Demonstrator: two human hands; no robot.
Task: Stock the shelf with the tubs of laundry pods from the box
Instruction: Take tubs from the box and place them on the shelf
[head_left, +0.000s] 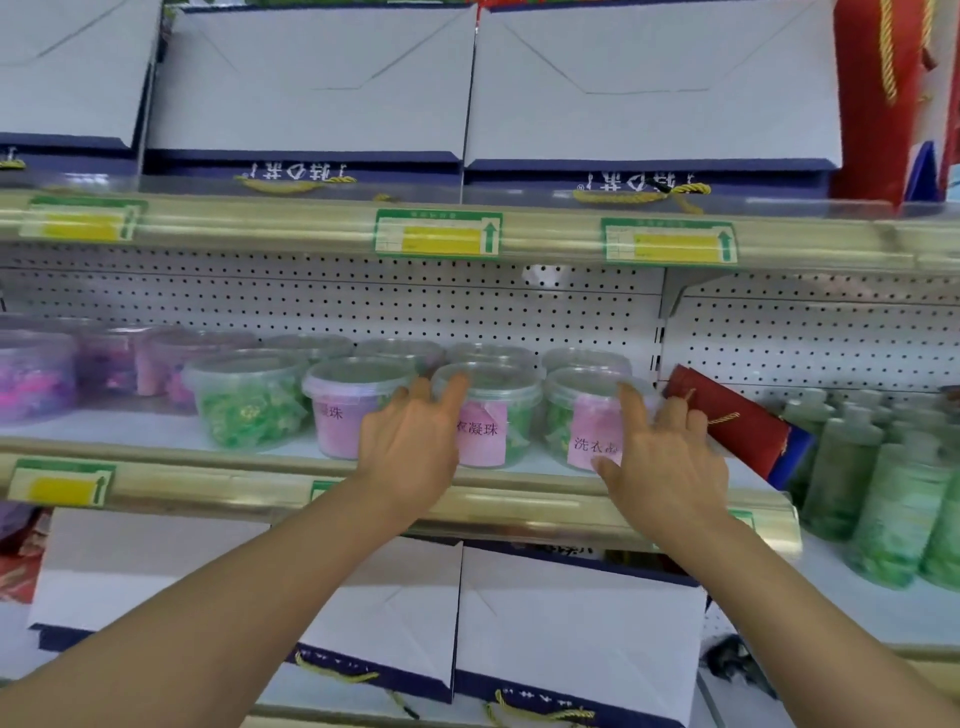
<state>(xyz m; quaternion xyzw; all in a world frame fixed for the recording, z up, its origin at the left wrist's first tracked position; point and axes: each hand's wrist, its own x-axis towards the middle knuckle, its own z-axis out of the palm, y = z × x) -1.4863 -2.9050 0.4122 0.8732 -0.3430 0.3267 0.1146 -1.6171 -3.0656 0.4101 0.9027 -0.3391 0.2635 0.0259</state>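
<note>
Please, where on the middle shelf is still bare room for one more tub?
Bare shelf shows in front of the purple tubs, left of the green tub. From there to the red bag tubs stand crowded, with the left hand and right hand among them.

Left hand (410, 441) hiding part of a tub's pink label (483, 434), left-edge purple tubs (31, 374) blurred

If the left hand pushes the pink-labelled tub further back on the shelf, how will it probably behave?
The pink-labelled tub looks like rigid clear plastic with a flat base, so it would probably slide rather than roll. It seems squat, so tipping looks unlikely. Other tubs stand close behind it, so it may soon bump them. The left hand touches it with straight fingers.
</note>
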